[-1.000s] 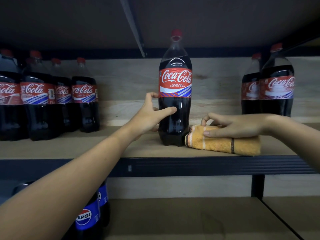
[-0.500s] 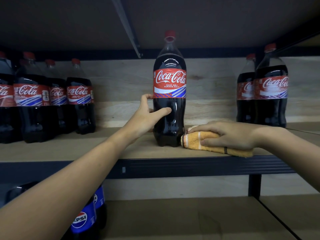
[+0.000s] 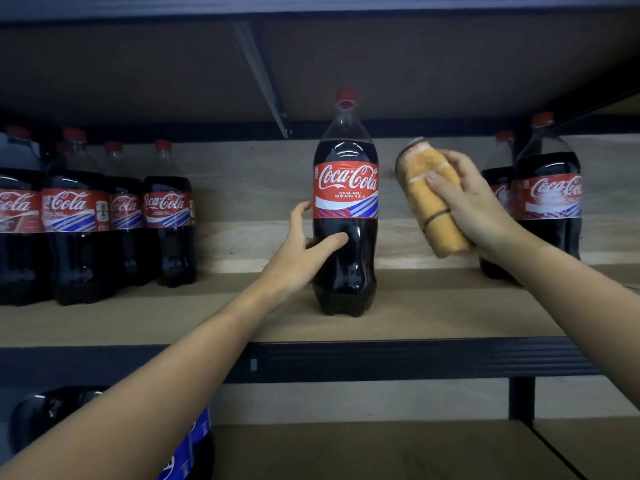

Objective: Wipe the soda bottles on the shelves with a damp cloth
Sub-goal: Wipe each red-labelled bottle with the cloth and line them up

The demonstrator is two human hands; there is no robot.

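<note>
The left hand is cupping the smooth, dark plastic Coca-Cola bottle standing upright on the wooden shelf, thumb across its waist; the right hand is gripping a rolled, nubby orange cloth just beside it, off the shelf

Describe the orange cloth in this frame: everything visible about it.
The orange cloth is a terry-looking towel, rolled or folded into a thick bundle, with pale stripes near its upper end and a dark thin stripe lower down. Whether it is damp cannot be told. The right hand grips it in the air, tilted with its upper end leaning left, clear of the shelf board. It sits right of the middle Coca-Cola bottle without touching it. Its upper end is slightly blurred.
</note>
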